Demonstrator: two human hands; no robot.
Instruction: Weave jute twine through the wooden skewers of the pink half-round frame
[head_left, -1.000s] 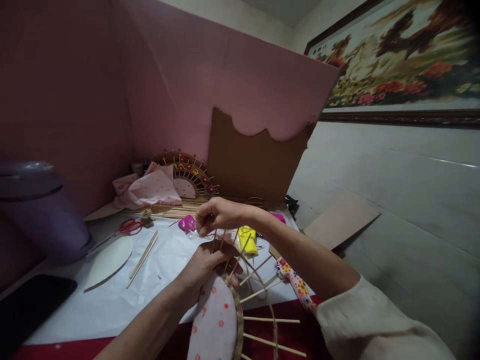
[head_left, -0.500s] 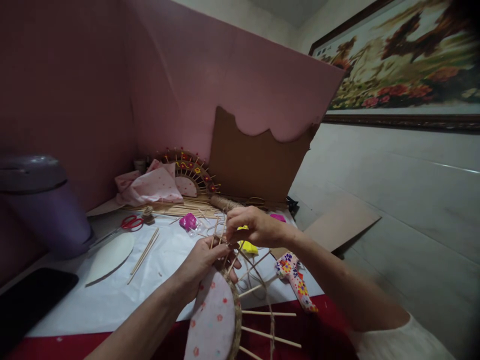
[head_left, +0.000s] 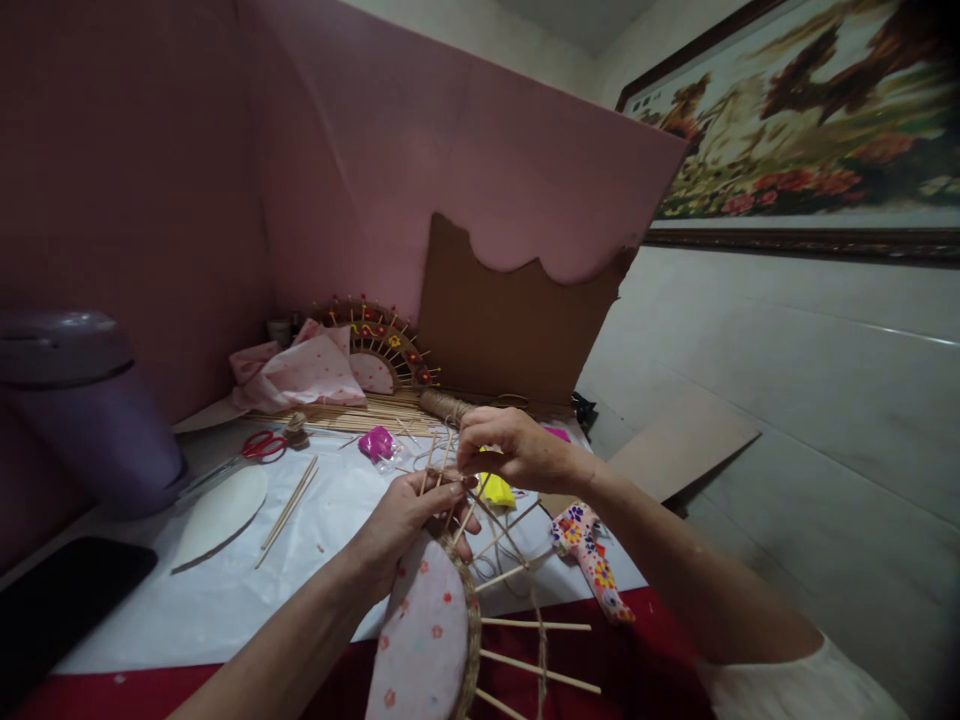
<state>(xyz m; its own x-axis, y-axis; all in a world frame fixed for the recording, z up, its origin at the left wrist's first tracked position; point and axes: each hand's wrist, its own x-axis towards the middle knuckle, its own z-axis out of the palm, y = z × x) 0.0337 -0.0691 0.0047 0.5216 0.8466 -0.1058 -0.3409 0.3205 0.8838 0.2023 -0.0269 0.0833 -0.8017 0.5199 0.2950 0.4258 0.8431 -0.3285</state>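
My left hand [head_left: 420, 505] grips a half-round craft panel [head_left: 421, 630] by its upper end, thumb on top and some fingers behind the sticks. The panel is covered in pale floral cloth and edged with braided twine. Thin wooden sticks [head_left: 536, 673] fan out from its curved edge, and a strand of twine [head_left: 541, 640] links them partway out. Above the left fingertips, my right hand [head_left: 499, 445] is pinched together near the upper sticks. It seems to hold the twine, though the fingers hide most of it. A yellow packet [head_left: 496, 490] lies behind the hands.
On the white-covered table are red-handled scissors [head_left: 264, 446], loose sticks [head_left: 287, 512], a magenta packet [head_left: 376, 443], a twine roll [head_left: 446, 405] and a floral-wrapped piece [head_left: 596, 560]. A purple container [head_left: 97, 430] and dark phone [head_left: 82, 600] stand left. A decorated fan-shaped piece [head_left: 390, 345] leans behind.
My right hand has shifted slightly right and its fingers have turned a little. The panel has moved very slightly left, still in my left hand.
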